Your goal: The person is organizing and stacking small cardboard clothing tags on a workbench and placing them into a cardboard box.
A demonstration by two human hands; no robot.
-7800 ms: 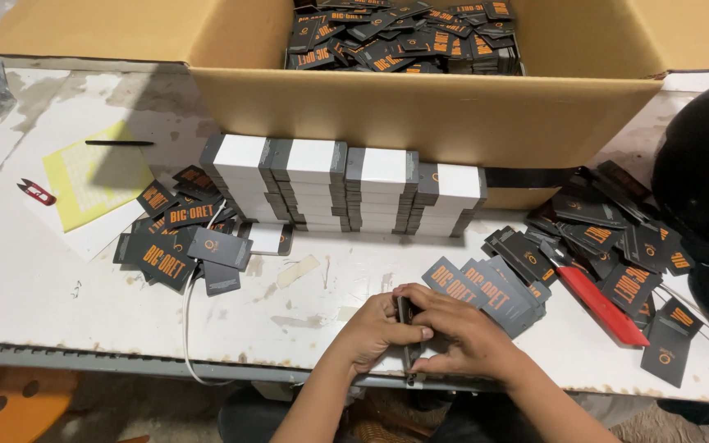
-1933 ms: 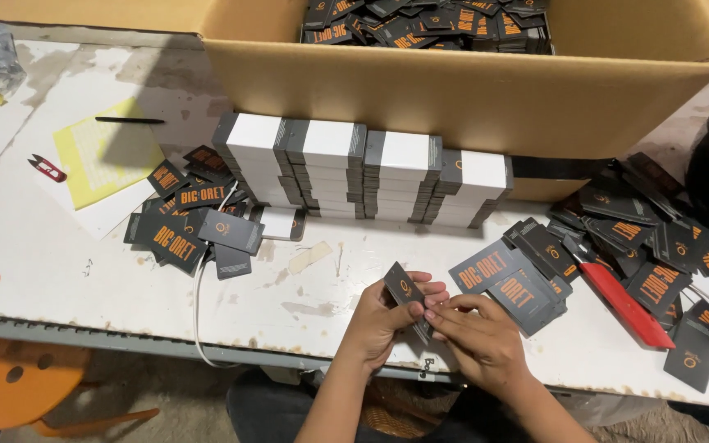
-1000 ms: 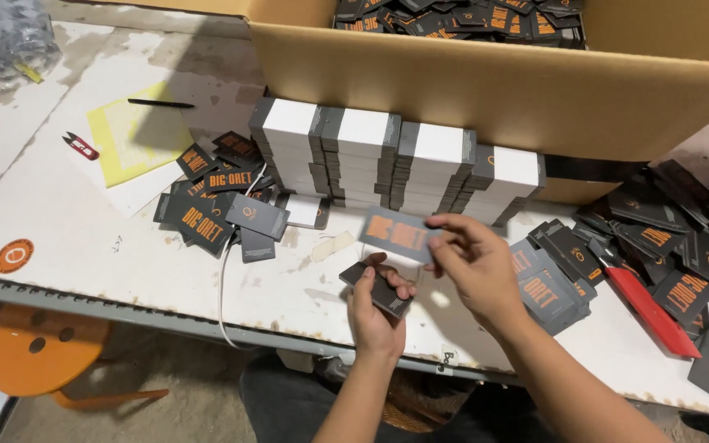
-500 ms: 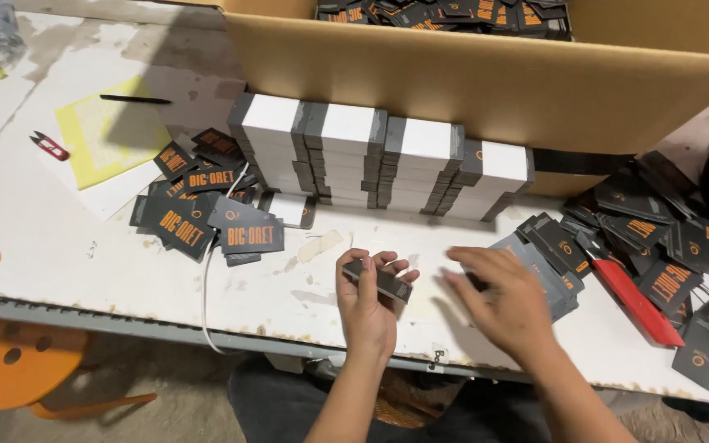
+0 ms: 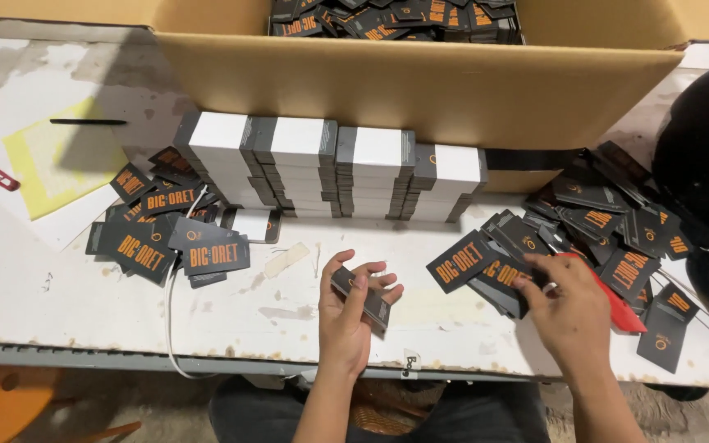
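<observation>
The left hand is closed around a small stack of dark tags above the worktop. The right hand, fingers open, touches the loose tag pile; it seems a collecting step, so next it must pinch one tag.

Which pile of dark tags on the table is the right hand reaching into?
The right hand touches the loose pile right of the white stacks, beside the red tool; the left pile lies untouched.
</observation>
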